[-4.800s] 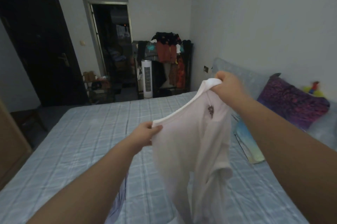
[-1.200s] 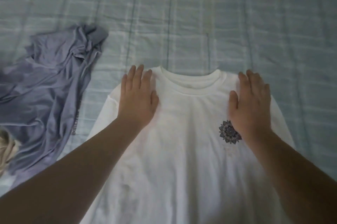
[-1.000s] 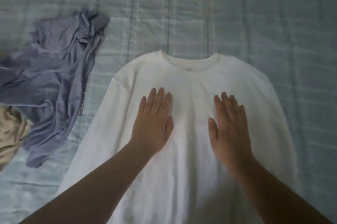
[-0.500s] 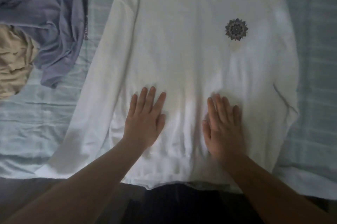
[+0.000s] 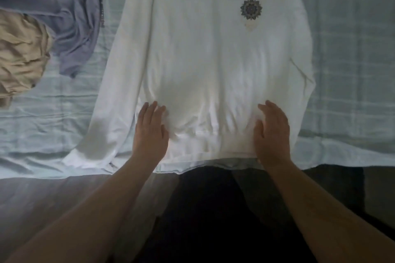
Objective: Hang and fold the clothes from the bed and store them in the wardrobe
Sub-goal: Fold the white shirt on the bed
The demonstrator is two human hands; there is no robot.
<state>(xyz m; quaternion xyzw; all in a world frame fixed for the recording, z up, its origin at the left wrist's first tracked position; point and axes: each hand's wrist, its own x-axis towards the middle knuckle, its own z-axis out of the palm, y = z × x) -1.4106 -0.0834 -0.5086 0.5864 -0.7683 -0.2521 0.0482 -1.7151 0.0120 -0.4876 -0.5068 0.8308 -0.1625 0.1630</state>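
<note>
A white long-sleeved shirt (image 5: 205,53) with a dark flower emblem (image 5: 251,9) on its chest lies flat and face up on the bed, collar away from me, hem at the bed's near edge. My left hand (image 5: 150,132) presses flat on the lower left of the shirt body near the hem, fingers straight. My right hand (image 5: 271,132) rests on the lower right near the hem, fingers straight and slightly raised. Both sleeves lie along the shirt's sides.
A crumpled lavender garment (image 5: 57,12) and a beige garment (image 5: 21,55) lie to the left on the pale blue checked bedsheet (image 5: 350,48). The bed's near edge (image 5: 42,168) runs across below the hem. Dark floor and my dark clothing fill the bottom.
I held the shirt in the air, then laid it on the bed. My hands slid from the shoulders down its front to the hem and moved apart.
</note>
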